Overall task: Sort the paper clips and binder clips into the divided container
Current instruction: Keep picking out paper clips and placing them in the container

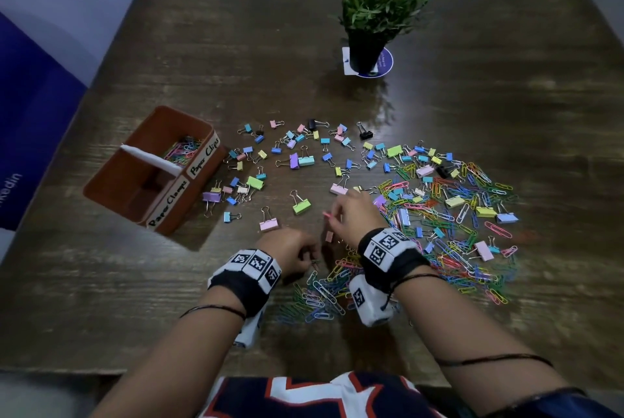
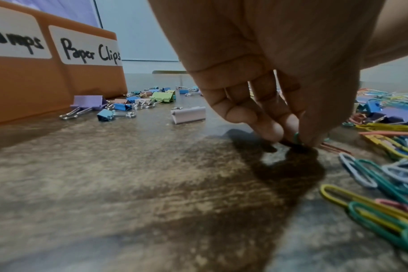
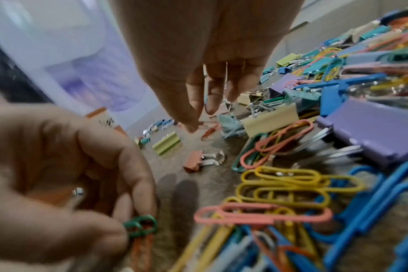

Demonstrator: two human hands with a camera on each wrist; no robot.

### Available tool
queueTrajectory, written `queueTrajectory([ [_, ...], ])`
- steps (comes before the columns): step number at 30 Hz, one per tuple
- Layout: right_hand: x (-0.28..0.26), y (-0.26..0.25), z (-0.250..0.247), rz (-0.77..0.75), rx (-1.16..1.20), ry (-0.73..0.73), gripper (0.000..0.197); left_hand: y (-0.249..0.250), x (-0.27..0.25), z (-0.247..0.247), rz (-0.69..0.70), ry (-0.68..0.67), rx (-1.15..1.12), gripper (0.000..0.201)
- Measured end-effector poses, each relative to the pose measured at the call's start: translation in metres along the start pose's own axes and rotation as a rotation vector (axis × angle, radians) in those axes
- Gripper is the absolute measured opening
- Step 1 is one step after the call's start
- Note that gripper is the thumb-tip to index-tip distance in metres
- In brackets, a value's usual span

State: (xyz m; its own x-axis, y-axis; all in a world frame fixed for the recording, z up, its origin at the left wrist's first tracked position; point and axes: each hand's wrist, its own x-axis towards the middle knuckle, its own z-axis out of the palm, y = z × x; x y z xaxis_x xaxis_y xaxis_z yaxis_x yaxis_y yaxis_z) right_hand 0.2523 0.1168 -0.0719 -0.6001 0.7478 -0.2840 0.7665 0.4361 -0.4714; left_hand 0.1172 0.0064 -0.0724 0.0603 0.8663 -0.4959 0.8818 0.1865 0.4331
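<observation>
Nearest, the left hand (image 1: pixel 293 250) pinches green and orange paper clips (image 3: pixel 141 227) low over the table (image 1: pixel 101 299); just beyond, the right hand (image 1: pixel 354 211) pinches a pink clip (image 1: pixel 327 215). The heap (image 1: pixel 449 225) lies right, the container (image 1: pixel 152 168) far left. Linked clips could trail and drop in transit, or land in the clamp side.

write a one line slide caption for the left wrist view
Left hand pinches a green paper clip off the table, beside the labelled box.
</observation>
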Motion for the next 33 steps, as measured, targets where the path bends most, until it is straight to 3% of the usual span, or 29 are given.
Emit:
queueTrajectory([
  [4, 0.000, 0.003, -0.008, -0.004, 0.179, 0.135, 0.010, -0.002, 0.001, 0.002, -0.031, -0.010, 0.060, 0.010],
  [7, 0.005, 0.004, -0.008, -0.046, 0.061, 0.041, 0.007, -0.003, 0.001, 0.004, -0.030, 0.000, 0.075, 0.013],
  [12, 0.005, -0.001, -0.003, -0.007, -0.096, -0.065, 0.021, -0.001, -0.002, 0.006, -0.017, 0.027, 0.110, 0.014],
  [17, 0.000, 0.005, -0.002, -0.104, -0.267, -0.053, 0.019, -0.002, 0.001, 0.003, 0.022, 0.017, 0.129, 0.013],
  [22, 0.001, 0.007, -0.005, -0.078, -0.226, -0.065, 0.012, -0.009, 0.005, -0.004, -0.010, 0.073, 0.130, 0.008],
  [27, 0.008, -0.002, -0.008, -0.014, -0.283, -0.140, 0.012, -0.021, 0.002, -0.039, -0.141, 0.315, -0.047, 0.006],
  [33, 0.013, -0.014, 0.000, 0.079, -0.275, -0.176, 0.012, -0.061, -0.025, -0.092, -0.313, 0.846, -0.236, 0.017],
])
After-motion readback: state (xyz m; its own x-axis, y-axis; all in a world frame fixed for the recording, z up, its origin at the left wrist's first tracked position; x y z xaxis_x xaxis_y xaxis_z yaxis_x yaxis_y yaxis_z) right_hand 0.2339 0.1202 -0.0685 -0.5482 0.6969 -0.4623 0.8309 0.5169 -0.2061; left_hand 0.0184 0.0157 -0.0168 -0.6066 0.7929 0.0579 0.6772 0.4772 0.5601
